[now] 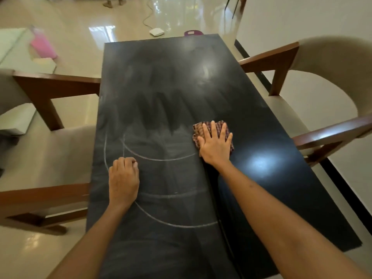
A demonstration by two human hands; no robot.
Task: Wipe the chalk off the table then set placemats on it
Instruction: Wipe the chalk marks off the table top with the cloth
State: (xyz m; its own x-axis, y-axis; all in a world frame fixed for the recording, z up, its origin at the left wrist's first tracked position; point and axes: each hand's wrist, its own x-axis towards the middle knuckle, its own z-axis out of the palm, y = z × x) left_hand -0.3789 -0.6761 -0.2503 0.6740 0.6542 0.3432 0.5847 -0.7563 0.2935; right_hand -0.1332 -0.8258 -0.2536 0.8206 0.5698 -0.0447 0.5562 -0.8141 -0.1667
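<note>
A long black table (271, 121) runs away from me. White chalk arcs (161, 159) and grey chalk smears cover its left and middle parts; the right strip looks dark and glossy. My right hand (216, 144) lies flat, fingers spread, pressing a red-brown checked cloth (201, 129) onto the table near its middle. My left hand (123, 181) rests on the chalky surface at the near left with its fingers curled into a fist, nothing visible in it. No placemats are in view.
Wooden armchairs with beige cushions stand on both sides, one at the left (50, 93) and one at the right (332, 97). A pink object (43, 47) lies on a low surface at far left. A white device (156, 32) with a cable sits on the glossy floor.
</note>
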